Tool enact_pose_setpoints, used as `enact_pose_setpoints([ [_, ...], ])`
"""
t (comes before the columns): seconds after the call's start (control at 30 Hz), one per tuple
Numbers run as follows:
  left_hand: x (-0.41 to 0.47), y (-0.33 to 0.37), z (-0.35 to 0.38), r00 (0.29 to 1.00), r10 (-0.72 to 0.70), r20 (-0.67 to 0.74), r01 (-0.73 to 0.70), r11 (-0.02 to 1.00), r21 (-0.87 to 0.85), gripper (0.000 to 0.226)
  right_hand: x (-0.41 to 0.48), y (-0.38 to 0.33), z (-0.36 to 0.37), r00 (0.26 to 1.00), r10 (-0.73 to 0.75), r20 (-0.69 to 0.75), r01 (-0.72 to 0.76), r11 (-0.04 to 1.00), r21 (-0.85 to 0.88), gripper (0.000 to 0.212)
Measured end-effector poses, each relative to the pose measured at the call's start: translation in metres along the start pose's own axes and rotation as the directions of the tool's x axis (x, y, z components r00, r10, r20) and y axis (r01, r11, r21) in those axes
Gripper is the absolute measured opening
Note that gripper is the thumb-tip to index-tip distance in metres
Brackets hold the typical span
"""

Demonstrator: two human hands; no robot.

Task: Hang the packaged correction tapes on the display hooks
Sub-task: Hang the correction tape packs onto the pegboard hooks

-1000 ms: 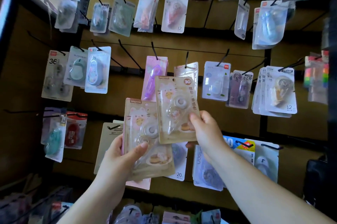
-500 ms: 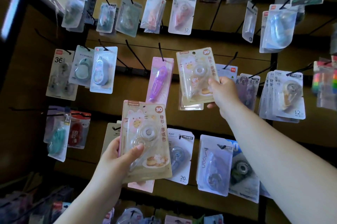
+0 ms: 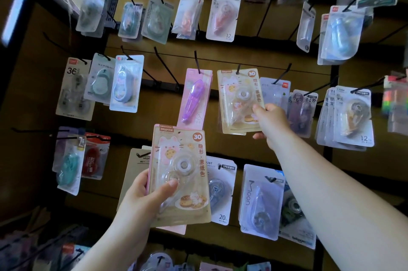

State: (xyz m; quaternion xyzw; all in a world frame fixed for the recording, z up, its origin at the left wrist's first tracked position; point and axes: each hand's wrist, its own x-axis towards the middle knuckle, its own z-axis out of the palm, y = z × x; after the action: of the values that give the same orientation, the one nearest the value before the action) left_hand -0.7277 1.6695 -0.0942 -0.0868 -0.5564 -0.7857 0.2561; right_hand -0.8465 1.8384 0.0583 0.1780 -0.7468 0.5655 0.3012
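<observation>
Rows of black hooks cover the brown display wall (image 3: 254, 58), most of them carrying blister cards. Far left in the middle row hangs a card marked 36 (image 3: 74, 89), with a teal tape card (image 3: 100, 82) and a blue tape card (image 3: 126, 84) just beside it. Lower and nearer, the left hand (image 3: 141, 202) grips a beige cat pack (image 3: 180, 175), thumb curled across the clear blister and fingers behind the card's left edge. That pack stands upright, long axis vertical, brand strip on top and printed face outward. It is held in front of the lower row, on no hook. A pink card (image 3: 174, 230) shows just behind it in the same grip. Up and to the right, a purple tape card (image 3: 194, 98) hangs from its own hook. Next to it the second beige pack (image 3: 239, 100) sits at the middle row, also upright and face outward, its top leaning a touch to the left. The tip of a hook (image 3: 238, 68) shows at the hang hole near its top edge, and another card's edge peeks out just behind it. The right hand (image 3: 270, 120) pinches its lower right corner, thumb on the front, fingers behind. Further right hangs a stack of cards marked 12 (image 3: 353, 116).
</observation>
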Motion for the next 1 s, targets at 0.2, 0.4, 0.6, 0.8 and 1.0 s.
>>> enact_pose_setpoints([
  [0.2,0.005,-0.002,-0.004,1.0,0.013,-0.01,-0.013,1.0,0.016,0.058,0.009,0.007,0.009,0.998,0.058,0.026,-0.057,0.998,-0.038,0.032],
  [0.4,0.012,-0.005,-0.007,1.0,0.008,-0.024,-0.007,0.999,0.034,0.06,0.021,0.017,0.018,0.992,0.125,0.007,-0.125,0.99,-0.061,0.02],
  [0.6,0.019,-0.01,-0.015,0.999,0.008,-0.043,-0.007,1.0,0.021,0.056,0.029,0.026,0.027,0.991,0.122,-0.047,-0.126,0.987,-0.097,0.025],
  [0.8,0.02,-0.014,-0.015,0.999,0.011,-0.033,-0.011,1.0,0.0,0.05,0.02,0.036,0.03,0.997,0.007,-0.075,-0.024,0.973,-0.231,0.04],
  [1.0,0.019,-0.016,-0.005,0.999,0.043,-0.021,-0.043,0.999,-0.011,0.049,-0.037,0.036,0.024,0.991,-0.13,0.041,0.127,0.989,0.075,0.01],
])
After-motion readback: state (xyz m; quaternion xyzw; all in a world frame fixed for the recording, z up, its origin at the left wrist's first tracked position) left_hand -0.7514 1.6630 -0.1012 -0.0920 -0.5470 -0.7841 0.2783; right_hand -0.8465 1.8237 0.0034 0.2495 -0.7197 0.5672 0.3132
